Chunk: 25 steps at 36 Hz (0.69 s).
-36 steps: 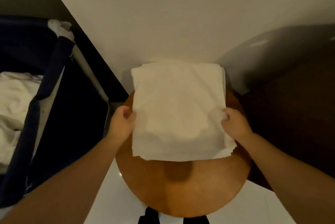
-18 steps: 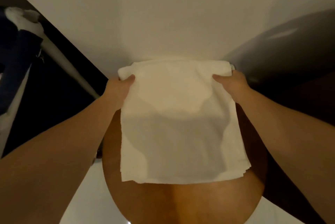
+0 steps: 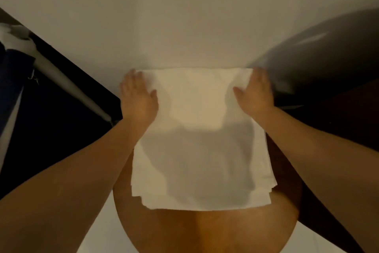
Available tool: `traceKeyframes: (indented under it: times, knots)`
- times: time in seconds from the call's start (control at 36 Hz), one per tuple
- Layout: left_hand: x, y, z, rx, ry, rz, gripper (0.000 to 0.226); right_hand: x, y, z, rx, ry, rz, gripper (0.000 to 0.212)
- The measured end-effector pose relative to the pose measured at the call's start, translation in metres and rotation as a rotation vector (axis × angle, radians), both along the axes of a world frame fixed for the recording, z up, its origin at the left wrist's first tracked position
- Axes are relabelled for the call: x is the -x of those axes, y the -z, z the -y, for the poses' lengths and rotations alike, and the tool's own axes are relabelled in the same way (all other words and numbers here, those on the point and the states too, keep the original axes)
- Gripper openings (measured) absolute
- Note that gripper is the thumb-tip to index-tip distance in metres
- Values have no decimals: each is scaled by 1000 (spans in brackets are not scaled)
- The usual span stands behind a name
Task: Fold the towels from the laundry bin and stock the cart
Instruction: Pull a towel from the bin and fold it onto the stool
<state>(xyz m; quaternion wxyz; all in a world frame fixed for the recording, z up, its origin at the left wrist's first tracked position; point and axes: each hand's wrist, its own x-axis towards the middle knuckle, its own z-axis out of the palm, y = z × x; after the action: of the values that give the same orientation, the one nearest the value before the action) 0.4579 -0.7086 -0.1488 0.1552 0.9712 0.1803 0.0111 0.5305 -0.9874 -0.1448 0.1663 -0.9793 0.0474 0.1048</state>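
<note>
The folded towel [image 3: 202, 140] is lying on the round wooden table [image 3: 205, 232], its far edge butting up against the wall [image 3: 184, 17]. I'm thinking the trouble is at the near end, where the layers are fanning out unevenly. With pressure going only onto the far corners, the next fold is likely coming out crooked (or the stack is sliding towards the table's rim). The left hand [image 3: 138, 97] and right hand [image 3: 254, 94] are each pressing flat on a far corner. The fingers are lying straight and close together with the thumbs angled inward, and they are gripping nothing. Most of the towel is stretching out behind the fingertips, towards the person.
</note>
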Motion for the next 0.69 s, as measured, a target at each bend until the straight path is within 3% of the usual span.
traceKeyframes:
  times: [0.08, 0.19, 0.44, 0.69]
  knots:
    - [-1, 10, 25, -105, 315, -93, 57, 18, 6, -41, 70, -340, -34, 73]
    - [-6, 42, 36, -171, 332, -205, 63, 28, 36, -72, 145, -483, -40, 76]
    - [-14, 91, 24, -135, 272, -222, 75, 12, 86, -49, 266, -400, 6, 96]
    - [77, 52, 51, -1, 254, -410, 100, 74, 61, -23, 202, -167, -250, 108]
